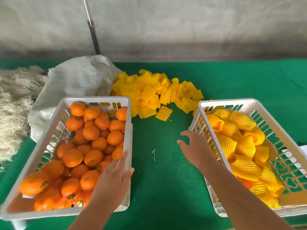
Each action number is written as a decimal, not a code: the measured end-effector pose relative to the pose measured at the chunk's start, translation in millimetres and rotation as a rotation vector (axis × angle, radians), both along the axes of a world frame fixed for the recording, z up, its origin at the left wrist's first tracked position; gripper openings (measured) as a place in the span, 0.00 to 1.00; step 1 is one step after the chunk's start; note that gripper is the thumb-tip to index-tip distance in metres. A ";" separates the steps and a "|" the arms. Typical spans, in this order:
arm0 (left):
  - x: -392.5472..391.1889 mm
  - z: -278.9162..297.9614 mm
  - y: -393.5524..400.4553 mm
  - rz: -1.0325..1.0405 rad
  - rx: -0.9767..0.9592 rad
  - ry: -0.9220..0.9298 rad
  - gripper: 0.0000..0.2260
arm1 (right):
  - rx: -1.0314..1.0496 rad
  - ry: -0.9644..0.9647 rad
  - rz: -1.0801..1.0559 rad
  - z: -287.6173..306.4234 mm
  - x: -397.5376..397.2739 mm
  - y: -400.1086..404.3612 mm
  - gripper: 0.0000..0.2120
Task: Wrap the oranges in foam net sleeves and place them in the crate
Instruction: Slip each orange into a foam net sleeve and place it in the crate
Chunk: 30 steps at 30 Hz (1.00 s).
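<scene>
L hand is nearest me, fingers straight and relaxed, laid over the right wall of the supply crate near its front corner, holding nothing. R hand hangs mid-table w/ fingers loosely spread, also holding nothing, just beside the left wall of the output crate.

Bare oranges fill the supply crate on the table's left side. Wrapped oranges sit in the output crate on the right side. Foam net sleeves are heaped toward the back edge, between the two crates; one flat sleeve lies apart at the heap's near side.

My read: start of a new cycle, both hands free. What I'd do: L takes one orange from the crate's near right corner, R goes fwd for that loose sleeve, since it's separated and won't drag neighbours. Open the sleeve mouth w/ fingers before pushing fruit in, seat the fruit centred, then drop it in a gap in the output crate.

White sack and straw pile sit at the back-left corner, not in the way.
</scene>
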<state>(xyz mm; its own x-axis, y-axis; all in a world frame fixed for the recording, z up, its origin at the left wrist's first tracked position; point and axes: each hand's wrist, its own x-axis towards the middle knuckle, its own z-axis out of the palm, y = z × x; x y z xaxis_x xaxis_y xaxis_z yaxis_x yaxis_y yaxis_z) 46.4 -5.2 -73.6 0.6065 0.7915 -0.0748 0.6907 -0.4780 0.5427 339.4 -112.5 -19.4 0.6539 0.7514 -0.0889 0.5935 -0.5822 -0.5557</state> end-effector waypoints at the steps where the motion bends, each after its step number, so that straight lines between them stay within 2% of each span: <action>1: -1.7 0.8 0.4 0.034 -0.009 -0.009 0.28 | -0.009 -0.004 0.018 -2.8 -0.7 4.7 0.20; 5: -6.7 4.6 18.3 0.168 0.016 0.018 0.22 | -0.044 0.016 0.115 -13.8 4.7 24.8 0.18; 9: -0.4 9.7 65.3 0.254 0.175 0.124 0.18 | -0.058 0.017 0.212 -19.3 23.2 52.1 0.18; 15: 34.6 15.5 128.0 0.239 0.229 0.301 0.28 | -0.034 0.006 0.287 -22.8 61.3 93.1 0.18; 20: 70.4 -2.4 140.1 0.024 0.228 0.425 0.35 | -0.049 0.029 0.325 -35.5 86.5 123.6 0.18; 25: 77.3 -31.5 142.8 0.140 0.191 0.478 0.25 | -0.067 0.015 0.346 -53.4 113.1 162.0 0.18; 30: 85.2 -39.0 141.6 0.196 0.182 0.460 0.27 | -0.241 0.011 0.349 -82.5 140.4 202.4 0.20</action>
<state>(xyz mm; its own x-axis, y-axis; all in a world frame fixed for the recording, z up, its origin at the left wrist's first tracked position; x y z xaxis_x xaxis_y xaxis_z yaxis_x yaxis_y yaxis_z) 131.6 136.4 -112.6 0.3824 0.9118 -0.1493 0.9238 -0.3738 0.0833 479.7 89.9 -102.0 0.3617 0.8845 -0.2946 0.7727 -0.4612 -0.4361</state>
